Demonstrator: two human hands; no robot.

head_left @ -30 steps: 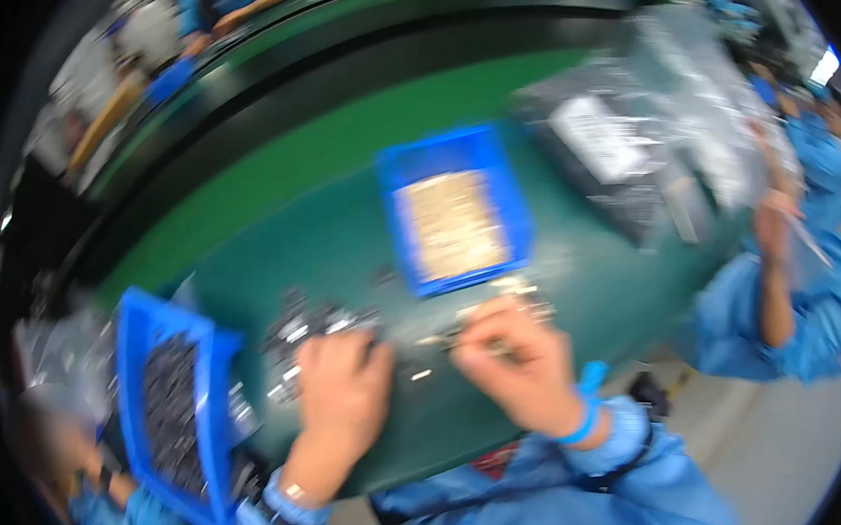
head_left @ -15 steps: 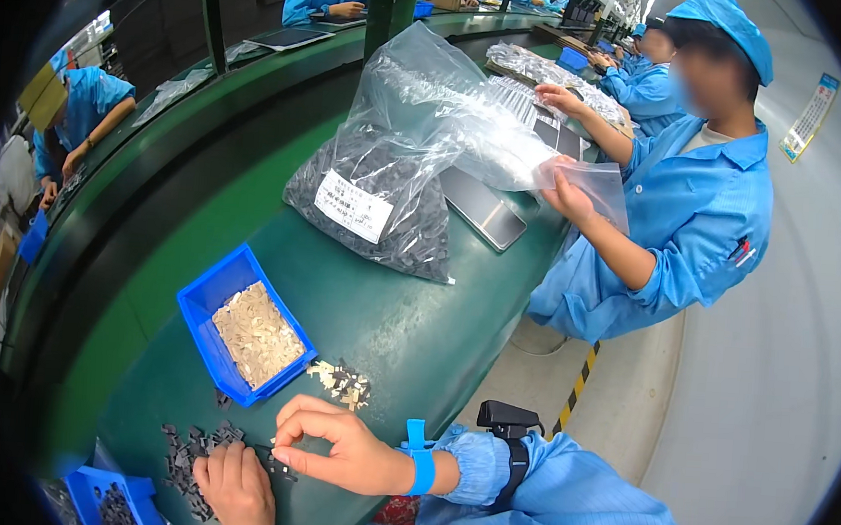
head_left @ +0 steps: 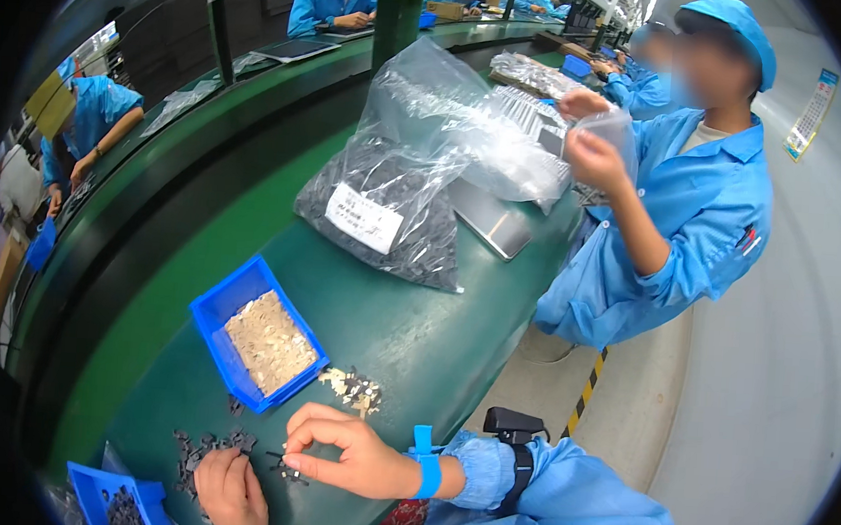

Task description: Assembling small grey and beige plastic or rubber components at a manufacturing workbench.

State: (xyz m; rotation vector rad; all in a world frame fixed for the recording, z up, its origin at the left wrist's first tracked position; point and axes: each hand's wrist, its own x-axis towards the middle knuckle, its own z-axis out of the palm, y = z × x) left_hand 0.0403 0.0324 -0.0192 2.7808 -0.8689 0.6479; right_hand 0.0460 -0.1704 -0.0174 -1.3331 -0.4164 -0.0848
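My left hand (head_left: pixel 233 494) rests at the edge of a loose pile of small black pieces (head_left: pixel 199 451), its fingers bent together. Whatever lies under those fingertips is hidden. Just to its right, my right hand (head_left: pixel 358 457) makes a pinch of thumb and forefinger, low over a few black and pale bits (head_left: pixel 285 468). A tiny pale speck shows at this pinch, too small to name. Beyond my hands stands a blue bin (head_left: pixel 225 358) holding many small tan pieces (head_left: pixel 269 342). Beside its right corner lies a small mixed heap of pale and black pieces (head_left: pixel 353 390).
A large clear bag of black pieces (head_left: pixel 373 178) with a white label lies farther along the green table (head_left: pixel 407 329). Behind it is a flat dark panel (head_left: pixel 495 219). Another blue bin (head_left: pixel 89 488) sits at lower left. A co-worker (head_left: pixel 699 198) in blue stands at right, hands raised.
The whole view has shifted slightly right and down. The co-worker's hands have moved up, and the bag's top has sagged onto the table. My hands keep nearly the same pose.
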